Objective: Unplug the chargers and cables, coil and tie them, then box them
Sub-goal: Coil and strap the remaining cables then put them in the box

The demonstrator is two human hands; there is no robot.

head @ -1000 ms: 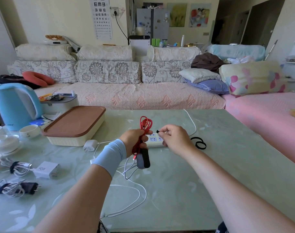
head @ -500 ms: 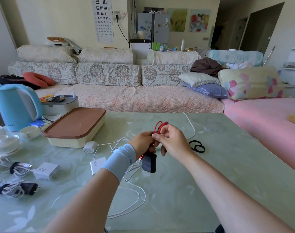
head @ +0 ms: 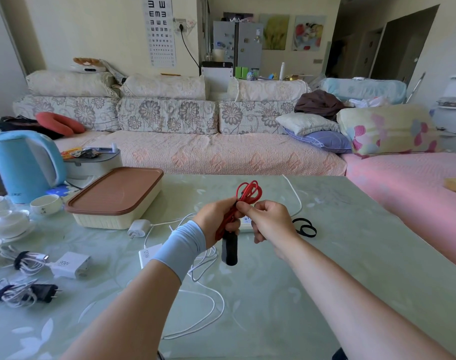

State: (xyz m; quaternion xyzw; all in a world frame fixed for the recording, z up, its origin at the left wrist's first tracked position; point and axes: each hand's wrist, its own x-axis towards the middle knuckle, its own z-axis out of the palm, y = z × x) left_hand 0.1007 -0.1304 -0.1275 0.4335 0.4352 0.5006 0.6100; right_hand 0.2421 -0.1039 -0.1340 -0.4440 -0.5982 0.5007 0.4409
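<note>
Spanning the foreground, the table (head: 351,255) carries the closed box (head: 115,196) at the left and a loose white cable (head: 208,302) near its centre. Above the table, the left hand (head: 216,219) is clenched round the red cable (head: 249,190). The loops stand up out of the fist and the black charger (head: 229,249) hangs below it. The right hand (head: 268,222) held the cable's free end out to the side a second ago; it now pinches the bundle just above the left fist. Winding appears finished, so tying should come next. The black ties (head: 304,227) lie on the table just right of the hands, not yet picked up.
</note>
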